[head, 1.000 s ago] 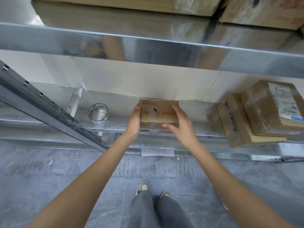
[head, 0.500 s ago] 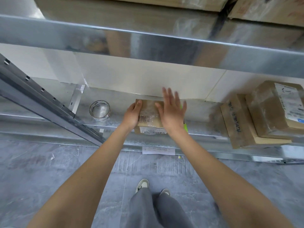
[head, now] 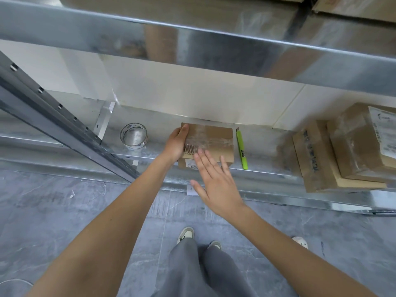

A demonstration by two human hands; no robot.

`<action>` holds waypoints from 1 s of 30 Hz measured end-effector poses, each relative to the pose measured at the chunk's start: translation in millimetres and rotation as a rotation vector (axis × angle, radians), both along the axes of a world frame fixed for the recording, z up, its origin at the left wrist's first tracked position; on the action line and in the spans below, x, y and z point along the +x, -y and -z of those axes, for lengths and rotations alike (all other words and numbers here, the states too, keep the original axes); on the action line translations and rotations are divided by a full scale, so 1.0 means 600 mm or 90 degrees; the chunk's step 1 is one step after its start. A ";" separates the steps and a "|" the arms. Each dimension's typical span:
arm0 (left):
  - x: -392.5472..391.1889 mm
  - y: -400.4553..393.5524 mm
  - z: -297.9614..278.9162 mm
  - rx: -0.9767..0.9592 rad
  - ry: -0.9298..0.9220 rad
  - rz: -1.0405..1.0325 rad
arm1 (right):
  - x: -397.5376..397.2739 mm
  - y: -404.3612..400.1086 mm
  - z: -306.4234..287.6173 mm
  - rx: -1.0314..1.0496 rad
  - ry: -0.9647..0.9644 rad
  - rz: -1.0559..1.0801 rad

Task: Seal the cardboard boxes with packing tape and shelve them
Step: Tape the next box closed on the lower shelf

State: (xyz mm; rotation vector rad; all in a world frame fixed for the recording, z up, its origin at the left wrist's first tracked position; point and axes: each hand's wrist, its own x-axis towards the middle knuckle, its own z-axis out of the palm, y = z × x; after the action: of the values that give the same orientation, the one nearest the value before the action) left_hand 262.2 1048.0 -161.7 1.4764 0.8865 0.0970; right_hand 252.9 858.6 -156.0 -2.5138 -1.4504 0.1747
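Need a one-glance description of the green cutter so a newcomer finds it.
Start at the lower metal shelf. The cutter lies flat on it just right of the small box that the left hand holds. It is the only bright green, slim, pen-like thing there.

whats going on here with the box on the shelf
A person stands at a metal shelf with a small cardboard box lying on it. Clear tape already runs across the box's top. The left hand holds the box's left side, while the right hand is open, fingers spread, at the box's near edge. A tape roll sits to the left of the box, a green cutter to its right, and two stacked boxes further right.
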 end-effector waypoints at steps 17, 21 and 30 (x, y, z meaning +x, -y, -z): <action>-0.047 0.013 -0.029 -0.069 0.046 0.093 | 0.139 -0.028 -0.062 0.149 -0.240 0.426; -0.029 0.009 -0.015 0.012 0.090 0.104 | 0.165 -0.064 -0.045 0.069 -0.352 0.482; -0.012 0.007 -0.018 -0.073 0.106 0.053 | 0.142 -0.122 -0.051 -0.110 -0.015 0.106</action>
State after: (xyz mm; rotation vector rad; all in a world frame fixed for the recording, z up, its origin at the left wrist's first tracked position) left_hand 255.3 1043.9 -150.9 1.3754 0.6844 0.1042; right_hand 338.0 931.6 -125.3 -2.7442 -1.2593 0.3111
